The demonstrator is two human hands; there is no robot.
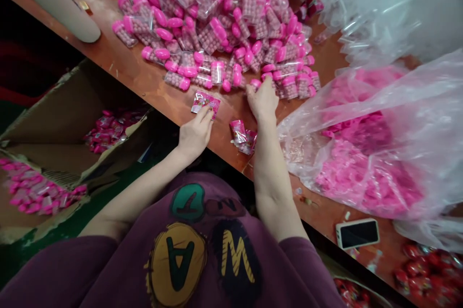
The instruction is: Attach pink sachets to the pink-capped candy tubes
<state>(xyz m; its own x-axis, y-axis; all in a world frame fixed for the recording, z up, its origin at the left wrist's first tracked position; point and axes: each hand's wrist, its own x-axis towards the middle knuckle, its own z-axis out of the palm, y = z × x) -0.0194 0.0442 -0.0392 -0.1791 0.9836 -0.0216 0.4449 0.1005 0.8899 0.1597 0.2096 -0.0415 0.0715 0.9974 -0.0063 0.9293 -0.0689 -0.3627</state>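
Note:
My left hand rests on the brown table, its fingers pinching a small pink printed wrapper. My right hand reaches into the near edge of a large heap of clear candy bottles with pink caps, fingers curled over one bottle at the pile's edge. A few more pink wrappers lie on the table between my wrists.
A big clear plastic bag of pink caps sits at the right. A white phone lies near the table edge. Cardboard boxes with packed pink items stand on the floor at left. Red wrapped items lie bottom right.

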